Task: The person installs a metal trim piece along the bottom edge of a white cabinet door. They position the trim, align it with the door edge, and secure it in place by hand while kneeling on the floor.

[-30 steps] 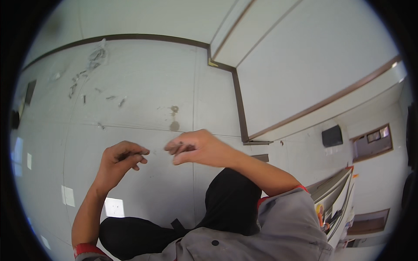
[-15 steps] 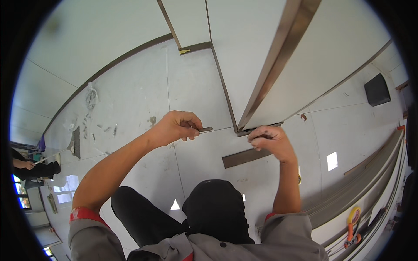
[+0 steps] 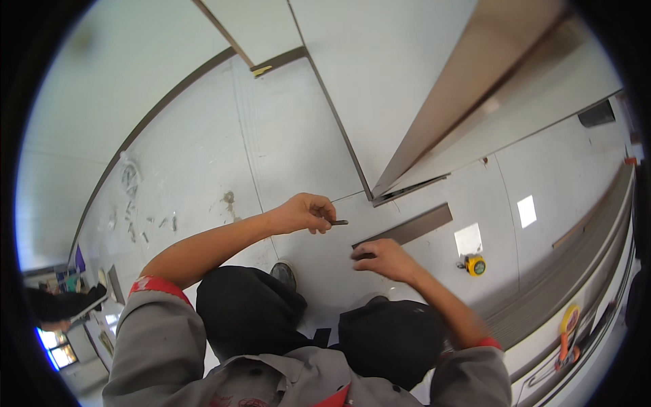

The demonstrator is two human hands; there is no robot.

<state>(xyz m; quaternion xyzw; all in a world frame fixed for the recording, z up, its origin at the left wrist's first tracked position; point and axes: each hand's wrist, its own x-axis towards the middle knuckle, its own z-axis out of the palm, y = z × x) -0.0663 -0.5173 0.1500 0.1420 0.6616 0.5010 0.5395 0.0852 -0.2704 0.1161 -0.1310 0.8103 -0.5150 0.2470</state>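
My left hand [image 3: 303,214] pinches a short, thin, dark strip [image 3: 341,222] whose end sticks out past the fingertips. It hovers over the pale floor, left of the wall corner. My right hand [image 3: 388,261] is lower and to the right, its fingers curled in. Whatever it may hold is hidden. Just beyond those fingers a flat brown-grey length of skirting board [image 3: 427,222] lies on the floor. At the foot of the corner, a narrow dark skirting piece [image 3: 410,190] stands slightly off the white wall panel.
A yellow tape measure [image 3: 477,265] sits on the floor at right. Long grey-brown boards [image 3: 563,278] are stacked beyond it, near a yellow tape roll [image 3: 571,319] and an orange-handled tool [image 3: 563,356]. Clear plastic [image 3: 129,178] and scraps lie at left. Another person's dark-clothed limb [image 3: 64,305] shows far left.
My right hand has drawn back from the wall corner, down and to the left. My left hand still pinches the small strip. The view has shifted, and the tape measure now shows.
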